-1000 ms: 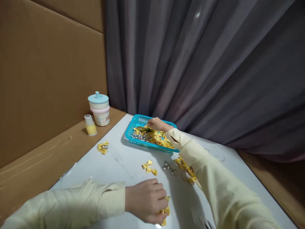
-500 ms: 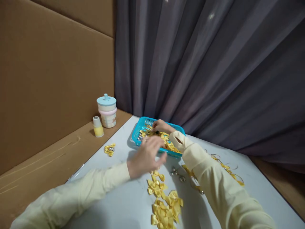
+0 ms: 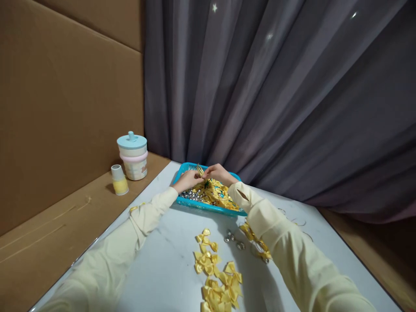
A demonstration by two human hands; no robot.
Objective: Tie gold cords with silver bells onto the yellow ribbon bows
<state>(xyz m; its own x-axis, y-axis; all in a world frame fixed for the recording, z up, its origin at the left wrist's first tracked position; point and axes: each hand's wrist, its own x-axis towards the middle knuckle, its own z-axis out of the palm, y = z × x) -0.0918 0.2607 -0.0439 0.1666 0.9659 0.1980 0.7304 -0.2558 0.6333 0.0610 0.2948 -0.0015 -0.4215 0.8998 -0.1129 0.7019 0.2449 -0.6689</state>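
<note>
Over a blue plastic basket (image 3: 211, 208), my left hand (image 3: 187, 180) and my right hand (image 3: 220, 174) meet at a bundle of thin gold cord loops (image 3: 200, 170). The fingers of both are closed on the bundle, which sticks up between them. Something dark green shows just under it. Yellow ribbon pieces (image 3: 224, 197) fill the right part of the basket, and small shiny silver pieces (image 3: 194, 195) lie at its left. Nearer to me on the white table (image 3: 159, 264) is a pile of yellow ribbon bows (image 3: 219, 292).
Several silver discs (image 3: 230, 236) and yellow bows with cords (image 3: 255, 238) lie near my right forearm. A lidded cup (image 3: 132, 157) and a small white-and-yellow cup (image 3: 119, 180) stand on the brown ledge at the left. A grey curtain (image 3: 243, 86) hangs behind the basket.
My left hand has moved forward from above the table to the basket and now grips the gold cord bundle with my right hand. The bundle has been raised. The view has shifted slightly right.
</note>
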